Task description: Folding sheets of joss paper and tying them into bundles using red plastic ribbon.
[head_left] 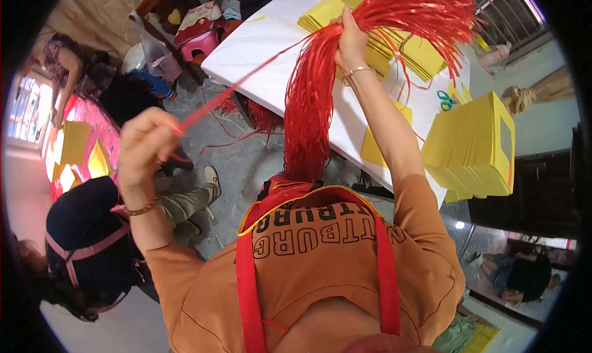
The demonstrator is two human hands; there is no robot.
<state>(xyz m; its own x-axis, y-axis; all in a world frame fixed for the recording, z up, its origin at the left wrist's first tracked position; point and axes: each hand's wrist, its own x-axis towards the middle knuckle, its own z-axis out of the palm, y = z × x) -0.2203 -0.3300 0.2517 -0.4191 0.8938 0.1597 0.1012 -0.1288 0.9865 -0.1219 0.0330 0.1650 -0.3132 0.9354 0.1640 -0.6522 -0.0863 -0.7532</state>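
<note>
Clasped in closed grip of right hand [353, 44], over tabletop [246, 63]: red strand bundle [313, 87]. Pinched in left hand [147, 144]: taut red strip [234, 87]. Apparently gathered; tying not yet visibly complete.

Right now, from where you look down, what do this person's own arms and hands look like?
Both hands are bare, with no gloves. The left hand has a brown bracelet at its wrist; the right hand has a thin, pale, shiny bangle. Plain orange-brown sleeves leave both forearms uncovered.
</note>
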